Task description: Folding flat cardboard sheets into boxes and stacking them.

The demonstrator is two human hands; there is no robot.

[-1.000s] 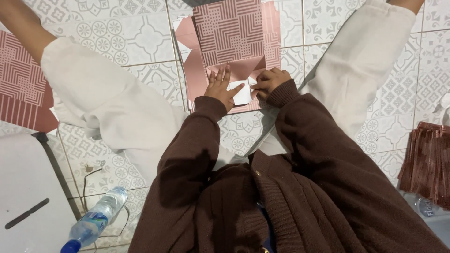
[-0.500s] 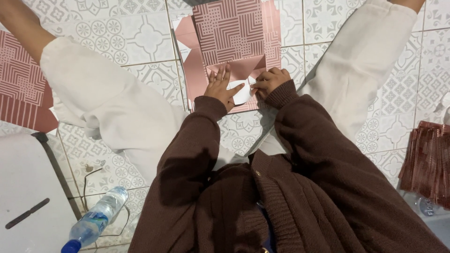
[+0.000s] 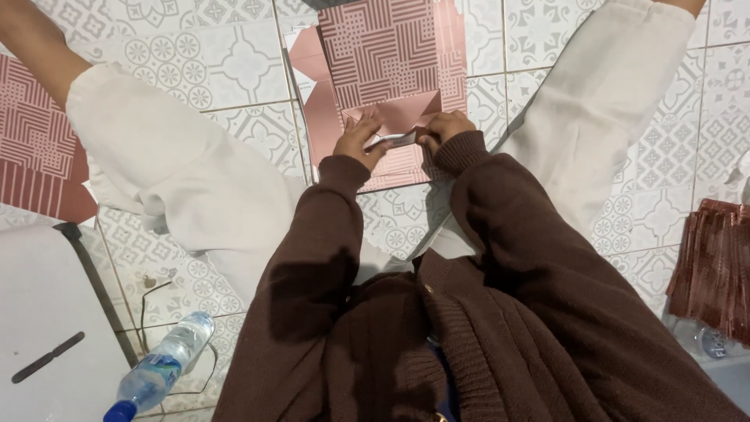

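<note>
Both hands — left hand (image 3: pixel 355 141), right hand (image 3: pixel 445 129) — on pink box flap (image 3: pixel 394 139)

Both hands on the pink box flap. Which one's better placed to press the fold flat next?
Probably the left hand: it lies over the middle of the pink box flap, while the right hand pinches its edge.

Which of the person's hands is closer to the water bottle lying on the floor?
The left. The left hand sits on the pink cardboard's near edge, up and right of the bottle. The right hand is beside it, farther right, so farther away.
</note>
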